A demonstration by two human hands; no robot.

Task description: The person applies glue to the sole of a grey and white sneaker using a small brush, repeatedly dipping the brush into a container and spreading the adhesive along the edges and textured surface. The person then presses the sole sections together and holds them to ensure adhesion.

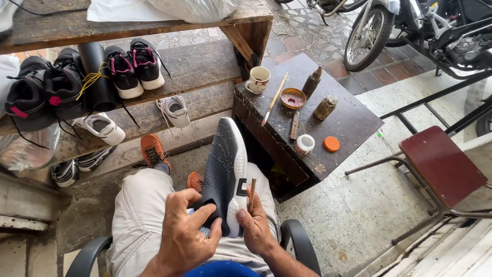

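I sit in a chair with a dark navy sneaker with a white sole (225, 169) propped on my lap, toe pointing away. My left hand (184, 231) grips its heel from the left side. My right hand (254, 225) presses against the white sole at the heel and holds a thin wooden stick (251, 194) upright between the fingers. On the dark low table (353, 123) in front lie a long brush (274, 100), a small bowl of reddish paste (293, 98), an open white jar (304, 144) and its orange lid (331, 144).
A mug (258, 79) and two small bottles (319, 95) stand on the table. Wooden shelves (200, 66) at left carry several sneakers. A red-seated metal chair (441, 164) stands at right. A motorcycle (410, 25) is parked behind.
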